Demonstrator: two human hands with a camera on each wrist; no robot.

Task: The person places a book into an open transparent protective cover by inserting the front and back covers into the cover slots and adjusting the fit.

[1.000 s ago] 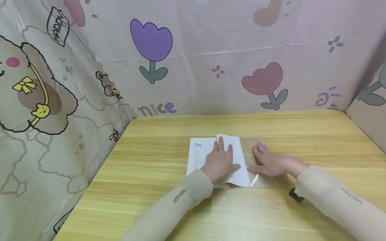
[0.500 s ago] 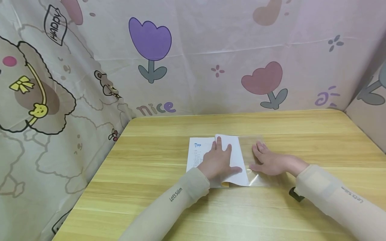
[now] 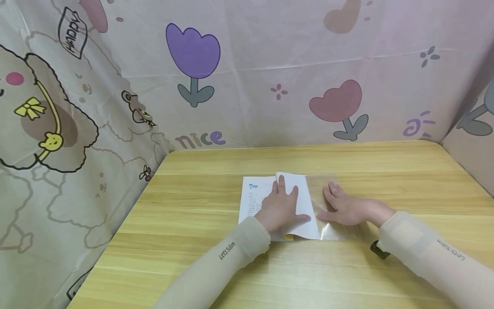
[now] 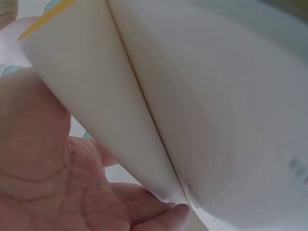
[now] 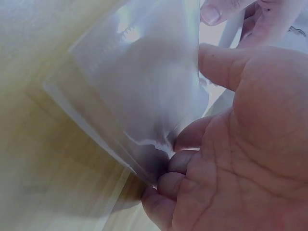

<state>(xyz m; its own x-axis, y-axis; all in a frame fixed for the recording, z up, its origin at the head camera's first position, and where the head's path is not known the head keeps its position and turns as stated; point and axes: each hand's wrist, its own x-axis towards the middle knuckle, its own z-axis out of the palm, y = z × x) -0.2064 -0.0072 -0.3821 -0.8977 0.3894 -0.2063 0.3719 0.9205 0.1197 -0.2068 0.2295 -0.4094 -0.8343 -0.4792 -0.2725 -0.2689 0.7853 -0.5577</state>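
An open booklet with small print and a blue mark on its left page lies on the table. A white leaf is turned over to its right, curling up at the near edge where a strip of orange shows. My left hand presses on this leaf with fingers spread. In the left wrist view, pages fan out beside the palm. From under the leaf, a clear plastic cover extends rightward. My right hand rests flat on the plastic, its fingertips near the crinkled film.
The wood-grain table spreads around the booklet. Behind it and at the left hangs a printed cloth with tulips and cartoon figures. Beige sleeves cover both forearms, and a dark band sits by the right wrist.
My left hand shifts slightly toward the near side on the leaf, its thumb spreading further right. The right hand stays on the plastic.
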